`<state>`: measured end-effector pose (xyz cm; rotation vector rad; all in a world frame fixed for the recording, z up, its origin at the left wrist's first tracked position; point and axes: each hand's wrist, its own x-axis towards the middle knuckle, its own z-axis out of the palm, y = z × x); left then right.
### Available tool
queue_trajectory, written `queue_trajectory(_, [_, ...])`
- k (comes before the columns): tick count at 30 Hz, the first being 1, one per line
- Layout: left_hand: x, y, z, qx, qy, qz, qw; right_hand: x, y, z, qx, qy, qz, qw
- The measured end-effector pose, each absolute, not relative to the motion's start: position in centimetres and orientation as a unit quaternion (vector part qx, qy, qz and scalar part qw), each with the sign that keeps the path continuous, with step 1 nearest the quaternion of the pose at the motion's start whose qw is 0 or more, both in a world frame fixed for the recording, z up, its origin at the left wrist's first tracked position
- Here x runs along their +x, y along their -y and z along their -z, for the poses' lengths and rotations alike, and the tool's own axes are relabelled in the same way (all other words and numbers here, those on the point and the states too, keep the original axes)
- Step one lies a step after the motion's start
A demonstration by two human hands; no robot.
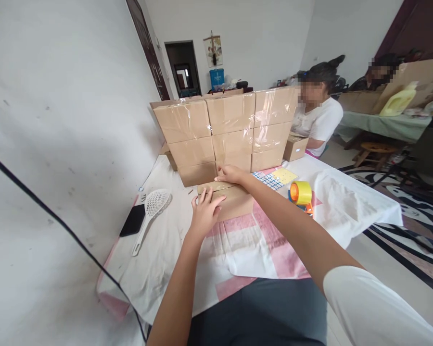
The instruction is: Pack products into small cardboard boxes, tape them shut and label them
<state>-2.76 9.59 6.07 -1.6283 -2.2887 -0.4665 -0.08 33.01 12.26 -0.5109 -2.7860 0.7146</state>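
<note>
A small cardboard box (236,204) lies on the cloth-covered table in front of me. My left hand (205,209) rests against its left end with the fingers spread, and it grips nothing. Across the top flap reaches my right hand (231,174), fingers pointing left and slightly bent. Its fingertips appear to touch the flap near the top edge, and I see nothing held in it. Right behind the box rises a wall of stacked cardboard boxes (233,146), several of them with shiny clear tape or film over them.
On the left lie a white slotted spoon (157,204) and a black phone (132,221). To the right are a tape roll (300,192) and sticker sheets (270,180). A person in a white shirt (319,122) sits beyond the stack; another person is farther back. A white wall borders the left.
</note>
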Motion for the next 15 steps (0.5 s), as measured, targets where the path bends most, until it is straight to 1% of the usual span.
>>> queue_trajectory(6, [-2.2,-9.9,-6.7,-0.574,0.787,0.171,0.144,-0.2,-31.9,-11.8,-0.338,0.913,-0.190,0.124])
queue_trajectory(12, [-0.4,-12.7,-6.8,-0.584,0.778,0.184,0.142,-0.9,-30.8,-11.5,-0.377,0.899,-0.183,0.130])
queue_trajectory(15, [0.0,-13.7,-6.2,-0.582,0.777,0.194,0.142,-0.7,-31.8,-11.4,-0.386,0.894,-0.178,0.139])
